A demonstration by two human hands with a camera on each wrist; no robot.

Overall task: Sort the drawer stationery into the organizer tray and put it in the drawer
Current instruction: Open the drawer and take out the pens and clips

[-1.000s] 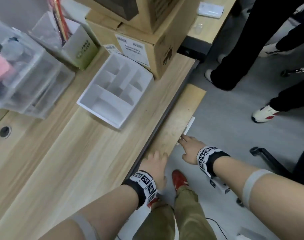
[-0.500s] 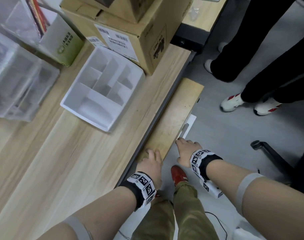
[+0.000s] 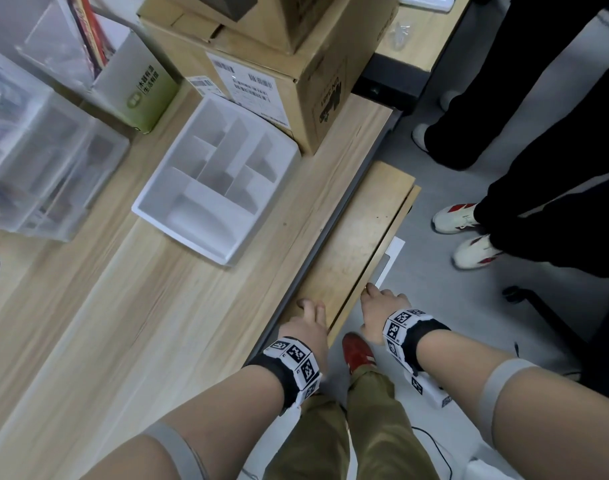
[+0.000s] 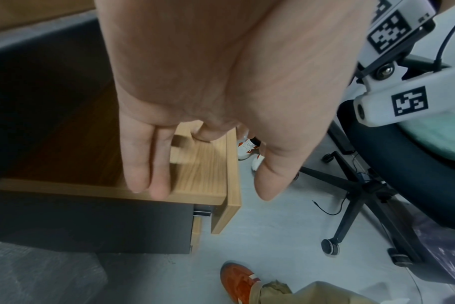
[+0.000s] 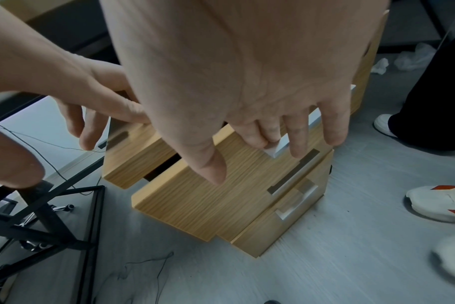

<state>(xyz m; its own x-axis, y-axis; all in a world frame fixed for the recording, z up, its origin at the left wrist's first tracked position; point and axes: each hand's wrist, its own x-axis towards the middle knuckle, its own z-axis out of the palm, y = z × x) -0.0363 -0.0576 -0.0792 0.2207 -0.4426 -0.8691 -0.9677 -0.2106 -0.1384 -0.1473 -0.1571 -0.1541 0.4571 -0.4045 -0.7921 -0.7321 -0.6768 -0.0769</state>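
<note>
Both hands are at the drawer unit that stands on the floor against the desk's front edge; no stationery is picked yet.

Left hand (image 3: 308, 320): lies on the near end of the cabinet top (image 3: 358, 230), fingers straight and loosely together, holding nothing. In the left wrist view the fingertips hang over the near side wall of the drawer (image 4: 195, 164), which stands partly out. Judgement: this hand steadies the unit so that it does not roll or shift while the drawer is pulled.

Right hand (image 3: 379, 308): at the near front corner of the unit. The right wrist view shows two fingers bent against the white handle (image 5: 281, 147) of the top drawer front, the others and the thumb extended over the wood face. Whether the bent fingers hook behind the handle or only press on it cannot be told. Judgement: placed there to draw the drawer out.

Drawer contents: interior is mostly dark; one small blurred object sits against the inside of the front panel, not identifiable. The stationery is otherwise not visible.

Organizer tray (image 3: 216, 178): white, compartments bare, on the desk (image 3: 123, 323) near its front edge, just beside the stacked cardboard boxes (image 3: 278, 64). Judgement: parked within reach of the drawer for filling.

Step in hand: opening the drawer; task barely begun.

Risk: the unit could shift if the pull is uneven.
</note>
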